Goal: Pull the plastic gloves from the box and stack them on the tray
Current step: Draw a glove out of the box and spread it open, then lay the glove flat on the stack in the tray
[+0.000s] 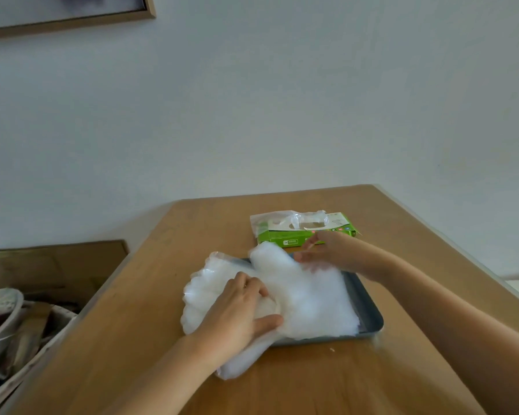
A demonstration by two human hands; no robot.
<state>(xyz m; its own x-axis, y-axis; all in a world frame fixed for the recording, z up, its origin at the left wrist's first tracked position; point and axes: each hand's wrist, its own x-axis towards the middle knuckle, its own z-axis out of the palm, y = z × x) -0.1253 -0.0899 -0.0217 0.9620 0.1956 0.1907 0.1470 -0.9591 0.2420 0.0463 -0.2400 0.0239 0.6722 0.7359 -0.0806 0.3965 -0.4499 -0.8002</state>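
Gloves (309, 301): big frothy white heap on the tray, mid-table, spilling over its left and near edges onto the table (372, 384).
Tray (372, 313): grey, only the right and near rim showing from under the heap.
Box (297, 235): green, just beyond the tray, one glove (300, 218) poking out of the slot.
Risk, slide: that overhang looks ready to go. It's slick film, and if the pressure eases I reckon the lot could slump off leftward.
Risk, spring-back: airy stack, likely to puff up once the palm lifts.
Risk, box: light carton with nobody pinning it, so a sharp tug could drag it along or bring out several gloves at once.
Left hand (240, 313): palm down on the near-left of the heap, fingers straight and spread, thumb out, pressing, gripping nothing.
Right hand (330, 250): at the heap's far edge, just short of the box, fingers (304, 256) pointing left. They're blurred, so I can't tell whether they pinch the film or merely touch it.
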